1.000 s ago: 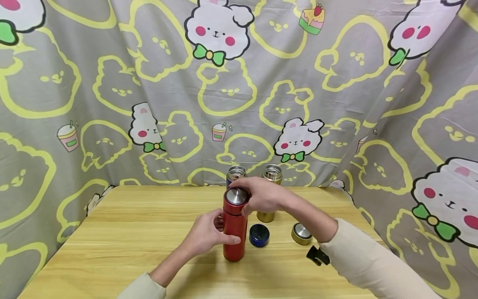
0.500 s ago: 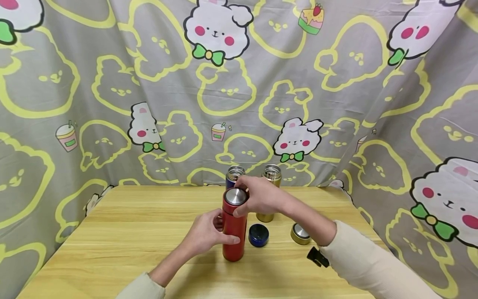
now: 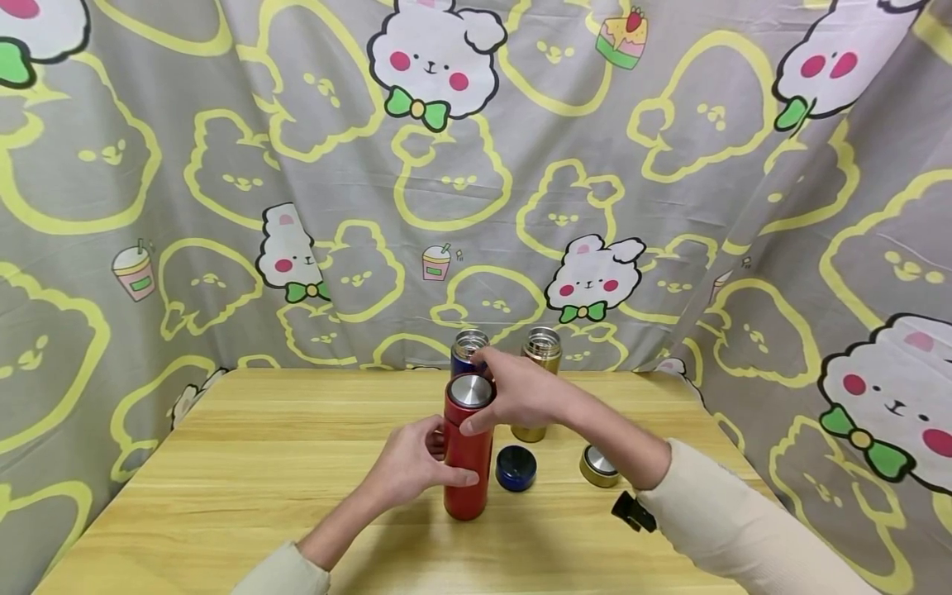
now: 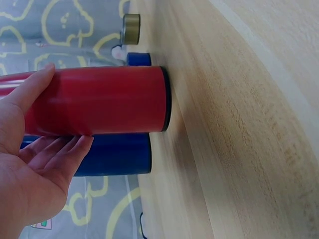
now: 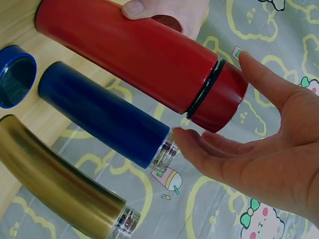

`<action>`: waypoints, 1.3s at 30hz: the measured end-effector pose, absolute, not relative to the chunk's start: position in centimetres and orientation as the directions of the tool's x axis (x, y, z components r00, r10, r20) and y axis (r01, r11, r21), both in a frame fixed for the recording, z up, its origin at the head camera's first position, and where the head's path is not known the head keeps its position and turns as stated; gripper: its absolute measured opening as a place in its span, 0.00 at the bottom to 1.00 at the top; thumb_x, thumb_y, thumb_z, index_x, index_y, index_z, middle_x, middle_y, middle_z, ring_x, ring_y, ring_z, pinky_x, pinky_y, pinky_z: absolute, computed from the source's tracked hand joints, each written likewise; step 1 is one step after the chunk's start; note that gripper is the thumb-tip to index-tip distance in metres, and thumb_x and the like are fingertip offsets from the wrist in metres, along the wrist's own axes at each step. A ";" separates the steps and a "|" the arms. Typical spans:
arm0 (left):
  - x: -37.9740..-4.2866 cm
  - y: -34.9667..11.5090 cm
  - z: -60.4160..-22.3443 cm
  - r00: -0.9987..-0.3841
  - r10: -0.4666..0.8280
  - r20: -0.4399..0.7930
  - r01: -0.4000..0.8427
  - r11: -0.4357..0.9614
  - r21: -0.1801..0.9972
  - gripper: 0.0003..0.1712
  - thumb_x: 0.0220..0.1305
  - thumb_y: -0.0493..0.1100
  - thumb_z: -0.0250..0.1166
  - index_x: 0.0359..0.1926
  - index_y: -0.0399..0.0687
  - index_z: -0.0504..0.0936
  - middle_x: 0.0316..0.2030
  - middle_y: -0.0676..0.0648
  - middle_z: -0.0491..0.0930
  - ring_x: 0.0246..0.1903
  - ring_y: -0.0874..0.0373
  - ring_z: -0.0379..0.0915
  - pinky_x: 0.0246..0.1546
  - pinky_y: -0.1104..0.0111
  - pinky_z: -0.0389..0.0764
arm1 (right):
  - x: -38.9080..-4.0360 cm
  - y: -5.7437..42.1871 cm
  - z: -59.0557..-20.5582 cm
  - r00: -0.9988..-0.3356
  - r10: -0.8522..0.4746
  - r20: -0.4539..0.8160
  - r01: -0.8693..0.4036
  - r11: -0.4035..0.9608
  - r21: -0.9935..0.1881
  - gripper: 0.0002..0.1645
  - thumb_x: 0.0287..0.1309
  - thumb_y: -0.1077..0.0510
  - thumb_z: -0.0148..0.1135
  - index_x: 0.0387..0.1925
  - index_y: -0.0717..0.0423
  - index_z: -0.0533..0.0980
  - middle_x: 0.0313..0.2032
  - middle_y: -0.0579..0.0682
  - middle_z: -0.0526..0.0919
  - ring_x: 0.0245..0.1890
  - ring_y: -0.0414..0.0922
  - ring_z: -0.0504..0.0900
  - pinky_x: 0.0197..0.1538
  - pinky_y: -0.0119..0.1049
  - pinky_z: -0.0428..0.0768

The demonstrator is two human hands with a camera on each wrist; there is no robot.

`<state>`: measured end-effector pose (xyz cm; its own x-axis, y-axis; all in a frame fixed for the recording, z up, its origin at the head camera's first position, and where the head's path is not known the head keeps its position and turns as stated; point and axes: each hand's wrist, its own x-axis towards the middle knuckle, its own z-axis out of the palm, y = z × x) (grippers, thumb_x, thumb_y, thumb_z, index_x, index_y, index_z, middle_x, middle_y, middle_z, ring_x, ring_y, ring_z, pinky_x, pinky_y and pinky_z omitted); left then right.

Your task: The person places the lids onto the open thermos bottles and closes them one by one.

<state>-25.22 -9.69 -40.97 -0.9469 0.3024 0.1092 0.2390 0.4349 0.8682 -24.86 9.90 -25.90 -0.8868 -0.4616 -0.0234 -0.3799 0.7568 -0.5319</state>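
A red thermos flask [image 3: 467, 463] stands upright on the wooden table. My left hand [image 3: 409, 463] grips its body from the left, with the thumb across the front. Its red lid [image 5: 220, 97] has a steel disc on top and sits on the neck above a black ring. My right hand [image 3: 524, 388] straddles this lid, thumb at the front and fingers behind. In the right wrist view the thumb tip meets the lid's edge; finger contact on the other side is hard to make out. Behind stands a lidless blue thermos flask [image 5: 102, 114], partly hidden.
A lidless gold thermos flask [image 3: 543, 351] stands at the back right. On the table [image 3: 283, 463] lie a blue lid [image 3: 516, 468], right of the red flask, and a gold lid [image 3: 598, 466], near my right forearm. A patterned curtain [image 3: 335, 190] hangs behind.
My right hand has turned around the lid: the thumb has shifted left across the front, and the fingers have shifted right at the back. The left hand and flask stay put.
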 end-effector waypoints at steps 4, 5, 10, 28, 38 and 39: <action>-25.2 -9.7 -41.0 -0.947 0.304 0.103 0.233 0.430 0.872 0.37 0.43 0.56 0.84 0.53 0.50 0.80 0.45 0.51 0.87 0.45 0.56 0.84 0.47 0.59 0.85 | -24.9 10.0 -25.5 -0.875 -0.479 -0.071 -0.363 0.746 -0.558 0.55 0.46 0.52 0.82 0.73 0.53 0.63 0.59 0.58 0.79 0.54 0.49 0.81 0.60 0.48 0.79; -25.2 -9.7 -41.0 -0.947 0.304 0.102 0.232 0.429 0.873 0.37 0.43 0.56 0.84 0.53 0.50 0.80 0.45 0.51 0.87 0.45 0.56 0.84 0.47 0.59 0.85 | -24.9 10.1 -25.4 -0.870 -0.487 -0.077 -0.365 0.741 -0.564 0.54 0.47 0.54 0.82 0.73 0.52 0.63 0.60 0.58 0.79 0.55 0.49 0.81 0.61 0.48 0.79; -25.2 -9.7 -41.0 -0.947 0.306 0.097 0.228 0.429 0.874 0.38 0.43 0.56 0.84 0.53 0.49 0.80 0.45 0.51 0.87 0.45 0.56 0.84 0.48 0.59 0.85 | -25.0 10.3 -25.3 -0.841 -0.536 -0.078 -0.394 0.704 -0.591 0.44 0.50 0.64 0.77 0.68 0.51 0.70 0.60 0.56 0.80 0.55 0.48 0.81 0.61 0.48 0.78; -25.4 -9.8 -41.1 -0.944 0.314 0.102 0.235 0.423 0.875 0.36 0.43 0.56 0.84 0.53 0.50 0.80 0.44 0.52 0.87 0.44 0.57 0.84 0.47 0.60 0.85 | -25.0 10.0 -26.1 -0.893 -0.450 0.005 -0.380 0.747 -0.545 0.33 0.44 0.51 0.83 0.51 0.52 0.76 0.46 0.49 0.84 0.43 0.43 0.83 0.48 0.39 0.82; -25.4 -9.7 -41.1 -0.943 0.316 0.110 0.243 0.424 0.872 0.35 0.44 0.56 0.84 0.51 0.51 0.80 0.44 0.52 0.87 0.44 0.57 0.85 0.47 0.60 0.85 | -24.7 9.8 -26.3 -0.906 -0.423 0.029 -0.372 0.759 -0.535 0.33 0.43 0.48 0.84 0.46 0.51 0.74 0.41 0.45 0.82 0.39 0.42 0.81 0.45 0.36 0.83; -25.4 -9.7 -41.1 -0.943 0.315 0.111 0.244 0.425 0.872 0.35 0.44 0.56 0.84 0.51 0.51 0.80 0.44 0.52 0.87 0.44 0.57 0.85 0.47 0.60 0.85 | -24.7 9.8 -26.3 -0.904 -0.427 0.024 -0.373 0.758 -0.536 0.33 0.43 0.48 0.84 0.47 0.52 0.74 0.41 0.46 0.82 0.40 0.42 0.81 0.45 0.37 0.83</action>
